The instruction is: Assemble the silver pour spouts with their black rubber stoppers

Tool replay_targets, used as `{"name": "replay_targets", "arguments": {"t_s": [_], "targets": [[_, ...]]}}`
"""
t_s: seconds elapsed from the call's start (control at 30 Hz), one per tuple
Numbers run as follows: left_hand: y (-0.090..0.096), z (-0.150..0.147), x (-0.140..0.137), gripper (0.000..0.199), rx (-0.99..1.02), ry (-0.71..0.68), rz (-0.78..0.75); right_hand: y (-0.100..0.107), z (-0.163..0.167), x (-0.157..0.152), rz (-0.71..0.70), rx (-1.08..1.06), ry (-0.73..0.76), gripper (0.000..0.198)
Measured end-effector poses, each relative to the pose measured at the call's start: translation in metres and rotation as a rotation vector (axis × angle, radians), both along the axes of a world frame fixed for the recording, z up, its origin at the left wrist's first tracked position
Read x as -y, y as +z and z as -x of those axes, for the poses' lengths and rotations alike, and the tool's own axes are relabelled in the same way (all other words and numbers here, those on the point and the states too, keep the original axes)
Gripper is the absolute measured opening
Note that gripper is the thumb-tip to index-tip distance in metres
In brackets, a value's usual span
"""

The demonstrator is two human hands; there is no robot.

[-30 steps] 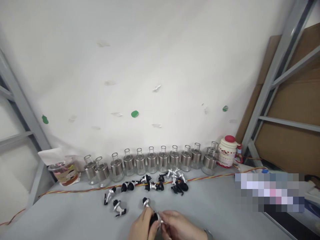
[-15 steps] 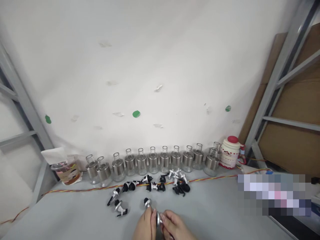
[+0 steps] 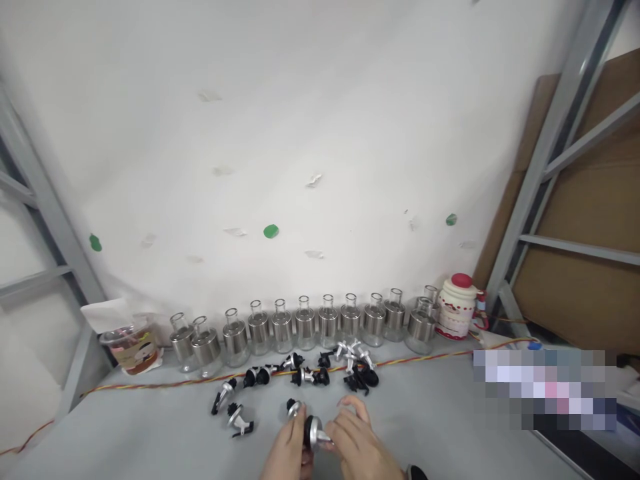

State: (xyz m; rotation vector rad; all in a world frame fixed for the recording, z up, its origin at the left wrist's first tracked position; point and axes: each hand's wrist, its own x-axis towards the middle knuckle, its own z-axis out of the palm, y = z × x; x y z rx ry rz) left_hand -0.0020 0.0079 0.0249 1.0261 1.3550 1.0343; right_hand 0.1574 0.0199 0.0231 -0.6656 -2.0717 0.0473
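At the bottom middle I hold a silver and black pourer stopper [image 3: 315, 433] between my hands. My left hand [image 3: 286, 448] is closed on its black stopper end. The fingers of my right hand [image 3: 361, 440] are bent around the silver spout on the other side, the index finger raised and curled. Just beyond my left hand another pourer stopper [image 3: 294, 407] lies on the grey table, partly covered by the fingers. To the left is a further pourer stopper [image 3: 240, 421] with a black lever. More of them lie in a loose pile [image 3: 361, 379] and row farther back.
Several glass bottles with metal bands [image 3: 305, 327] stand along the wall. A twisted red and yellow wire [image 3: 200, 381] crosses the table [image 3: 165, 433] in front of them. A plastic tub [image 3: 133, 350] is at left, a white jar with a red lid [image 3: 456, 310] at right.
My right hand has shifted its grip, its index finger now lifted. The pourer stopper's silver disc shows more between the hands. The view has moved slightly.
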Motion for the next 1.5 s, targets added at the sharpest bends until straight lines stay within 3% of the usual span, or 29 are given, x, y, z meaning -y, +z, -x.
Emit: {"name": "replay_targets", "arguments": {"t_s": [0.07, 0.13, 0.2, 0.37, 0.5, 0.67, 0.87, 1.07, 1.23, 1.5], "targets": [[0.006, 0.014, -0.007, 0.039, -0.109, 0.089, -0.117, 0.000, -0.002, -0.002, 0.330, -0.143, -0.009, 0.025], [0.011, 0.027, -0.012, 0.038, -0.361, 0.262, -0.369, -0.001, -0.005, -0.008, 0.708, -0.323, -0.036, 0.030], [0.012, 0.033, -0.016, 0.034, -0.527, 0.262, -0.477, -0.001, -0.011, -0.021, 0.876, -0.473, -0.072, 0.035], [-0.003, 0.014, -0.014, 0.024, -0.730, -0.064, -0.574, 0.000, -0.048, -0.060, 0.708, -0.600, -0.402, 0.034], [-0.002, -0.008, -0.016, 0.014, -0.906, -0.272, -0.608, -0.005, -0.078, -0.081, 0.648, -0.606, -0.504, 0.035], [0.018, -0.031, -0.045, 0.012, -1.004, -0.246, -0.656, -0.018, -0.080, -0.090, 0.652, -0.573, -0.521, 0.029], [0.015, -0.037, -0.079, 0.032, -1.038, -0.182, -0.633, -0.026, -0.079, -0.092, 0.653, -0.597, -0.526, 0.030], [0.015, -0.021, -0.077, 0.032, -1.078, -0.216, -0.611, -0.031, -0.092, -0.099, 0.644, -0.656, -0.629, 0.040], [0.016, -0.010, -0.077, 0.038, -1.099, -0.228, -0.581, -0.040, -0.092, -0.103, 0.651, -0.622, -0.615, 0.035], [0.016, 0.017, -0.082, 0.021, -1.084, -0.264, -0.507, -0.034, -0.085, -0.094, 0.553, -0.570, -0.670, 0.036]]}}
